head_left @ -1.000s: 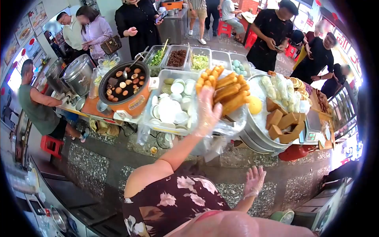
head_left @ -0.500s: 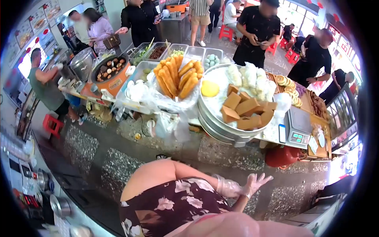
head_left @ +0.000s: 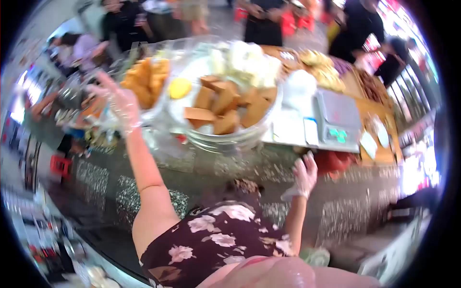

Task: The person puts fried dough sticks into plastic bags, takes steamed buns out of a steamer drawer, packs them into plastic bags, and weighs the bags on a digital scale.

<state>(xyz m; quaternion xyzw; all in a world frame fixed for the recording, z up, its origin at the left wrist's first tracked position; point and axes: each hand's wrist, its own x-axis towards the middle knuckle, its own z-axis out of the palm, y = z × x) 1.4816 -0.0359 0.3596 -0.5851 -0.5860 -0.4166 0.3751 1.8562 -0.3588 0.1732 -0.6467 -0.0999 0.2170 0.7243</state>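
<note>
My left hand [head_left: 120,103], in a clear plastic glove, is stretched out over the counter with its fingers apart and nothing in them. It is nearest to the golden fried dough sticks [head_left: 146,81]. My right hand [head_left: 304,177], also gloved, is raised below the counter's front edge, near the scale, with its fingers apart and nothing held. Between them stands a large round steamer [head_left: 230,141] holding brown cake-like blocks [head_left: 224,102], a yellow round piece [head_left: 180,88] and pale plastic-wrapped food [head_left: 249,65]. The view is blurred by motion.
Right of the steamer are a phone [head_left: 310,131] and a digital scale [head_left: 338,115]. Round flat breads [head_left: 319,69] lie behind on a wooden board. A red rounded object [head_left: 333,162] sits under the counter. Several people stand beyond, one in black [head_left: 360,29].
My hands have come apart: the left has swung out to the left over the counter, and the right is raised higher. The view has shifted, bringing the counter nearer.
</note>
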